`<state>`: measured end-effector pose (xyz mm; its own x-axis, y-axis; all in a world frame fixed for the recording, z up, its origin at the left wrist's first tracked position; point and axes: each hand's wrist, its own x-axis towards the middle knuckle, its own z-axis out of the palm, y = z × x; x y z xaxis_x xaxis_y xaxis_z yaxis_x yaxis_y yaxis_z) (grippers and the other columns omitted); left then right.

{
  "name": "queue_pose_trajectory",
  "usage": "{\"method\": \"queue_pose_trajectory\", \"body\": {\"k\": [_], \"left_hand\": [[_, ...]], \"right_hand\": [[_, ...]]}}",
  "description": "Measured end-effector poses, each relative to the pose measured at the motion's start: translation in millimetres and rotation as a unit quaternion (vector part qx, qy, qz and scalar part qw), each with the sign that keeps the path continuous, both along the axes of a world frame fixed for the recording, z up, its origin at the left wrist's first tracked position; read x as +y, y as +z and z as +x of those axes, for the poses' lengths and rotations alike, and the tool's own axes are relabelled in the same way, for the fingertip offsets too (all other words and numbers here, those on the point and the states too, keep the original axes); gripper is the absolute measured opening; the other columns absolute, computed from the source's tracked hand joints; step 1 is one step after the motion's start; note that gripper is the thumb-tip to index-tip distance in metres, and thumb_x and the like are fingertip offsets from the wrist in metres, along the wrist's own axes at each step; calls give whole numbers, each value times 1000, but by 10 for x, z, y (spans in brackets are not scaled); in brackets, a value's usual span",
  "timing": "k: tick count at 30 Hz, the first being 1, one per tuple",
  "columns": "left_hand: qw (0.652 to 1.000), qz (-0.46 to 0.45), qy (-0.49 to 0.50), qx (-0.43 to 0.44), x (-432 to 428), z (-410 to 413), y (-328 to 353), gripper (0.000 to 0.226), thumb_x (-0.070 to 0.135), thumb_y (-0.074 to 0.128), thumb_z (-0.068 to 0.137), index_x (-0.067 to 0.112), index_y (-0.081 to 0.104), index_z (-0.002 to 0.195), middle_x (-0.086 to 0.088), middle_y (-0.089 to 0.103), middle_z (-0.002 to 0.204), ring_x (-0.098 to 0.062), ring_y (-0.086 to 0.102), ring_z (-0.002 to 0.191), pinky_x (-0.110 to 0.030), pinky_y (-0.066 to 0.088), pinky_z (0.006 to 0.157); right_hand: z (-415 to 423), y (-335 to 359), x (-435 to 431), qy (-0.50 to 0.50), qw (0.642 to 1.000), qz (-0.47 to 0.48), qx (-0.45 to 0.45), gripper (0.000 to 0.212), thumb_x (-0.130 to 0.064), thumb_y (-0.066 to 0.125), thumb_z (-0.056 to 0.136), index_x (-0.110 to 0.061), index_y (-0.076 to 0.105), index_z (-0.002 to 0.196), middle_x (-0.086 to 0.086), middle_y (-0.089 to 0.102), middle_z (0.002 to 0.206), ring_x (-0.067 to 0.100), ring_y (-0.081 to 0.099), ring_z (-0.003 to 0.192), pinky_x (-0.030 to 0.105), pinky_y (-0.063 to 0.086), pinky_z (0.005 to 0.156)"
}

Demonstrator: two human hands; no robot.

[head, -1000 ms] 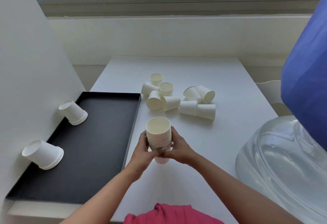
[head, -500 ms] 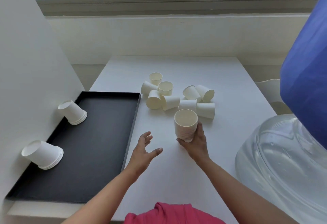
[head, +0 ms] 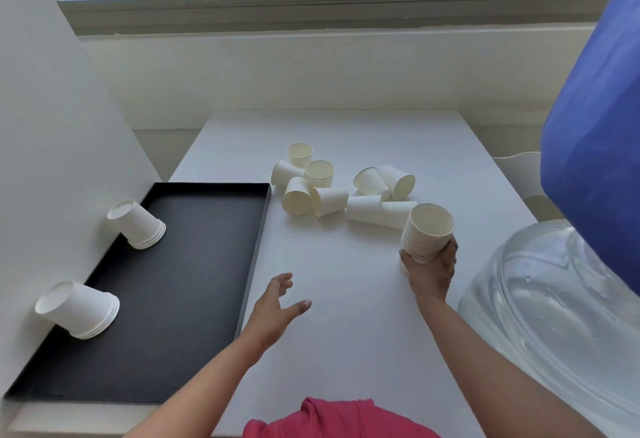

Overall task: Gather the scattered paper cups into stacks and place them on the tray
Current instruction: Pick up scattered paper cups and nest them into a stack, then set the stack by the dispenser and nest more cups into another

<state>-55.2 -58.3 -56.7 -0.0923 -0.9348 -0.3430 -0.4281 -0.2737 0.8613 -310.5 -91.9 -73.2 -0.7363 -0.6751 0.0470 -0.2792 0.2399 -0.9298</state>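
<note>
White table (head: pixel 346 132) under a window fills the middle of the head view, with a black tray (head: pixel 194 264) along its left edge in the lower left of the frame.

Two short stacks lie on their sides on the tray, against its left rim: the far stack (head: pixel 136 224) and the near stack (head: pixel 78 309), both pointing their mouths to the upper left.

The loose cups (head: pixel 329 191) sit in a cluster at frame centre, up-frame from both hands. Two stand upright at the top of the cluster. The rest lie on their sides, most with the long axis running across the frame.

The right hand (head: pixel 433 271) grips the held stack (head: pixel 427 233) round its lower half, mouth up and tilted slightly. This stack is just beside the lower right end of the cluster. Whether it touches the nearest lying cup cannot be told.

The left hand (head: pixel 273 309) holds nothing, its fingers spread and relaxed. It hovers lower in the frame, between the tray's right rim and the held stack, well short of the cluster.

The right hand is thus the nearer to the loose cups but is occupied. The free left hand probably has to reach up-frame and to the right to feed the next cup. The tray lies to the left, nearer the left hand.

A clear water bottle (head: pixel 554 316) crowds the lower right, just beside the right forearm.
</note>
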Motion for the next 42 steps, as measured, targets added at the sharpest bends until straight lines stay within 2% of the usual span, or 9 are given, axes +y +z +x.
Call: {"method": "queue_pose_trajectory", "body": {"k": [5,9,19,26,37,42], "left_hand": [[1000,1,5,-4,-5,7,-5,60,27,65,85,27,34,135,5,43,140,-11,35,133,-30,31,101],[1000,2,6,-6,-5,2,-20,60,26,65,84,27,34,135,4,43,140,-12,36,132,-30,32,101],[1000,14,3,-7,32,28,-20,60,27,65,85,25,34,136,3,43,139,-13,35,132,-29,31,101],[999,35,0,1,69,55,16,59,26,65,85,25,35,135,3,43,139,-13,36,131,-28,32,100],[999,40,-25,5,-234,109,133,59,26,65,84,24,35,135,3,44,138,-12,37,129,-29,32,102],[999,31,-34,5,-414,170,176,58,25,65,85,22,35,135,2,44,136,-12,37,129,-24,31,97]], "right_hand": [[-59,-49,-14,-45,999,2,-8,79,-6,77,69,-4,33,136,16,49,131,35,44,122,40,38,96],[-59,-121,1,-66,996,10,-52,73,-4,74,72,-5,34,133,17,51,127,32,43,122,39,38,94],[68,-201,203,-72,990,88,-82,66,-1,67,76,1,35,134,18,46,134,32,42,124,37,38,96],[339,-199,422,3,987,153,-53,66,-6,63,81,-2,30,139,17,34,144,32,33,133,42,34,103],[805,45,218,155,967,203,-23,59,-13,60,84,-8,33,136,12,31,143,28,30,133,36,31,104],[857,252,-97,197,959,201,22,58,-15,58,86,-8,31,137,10,27,144,25,28,134,31,29,104]]}}
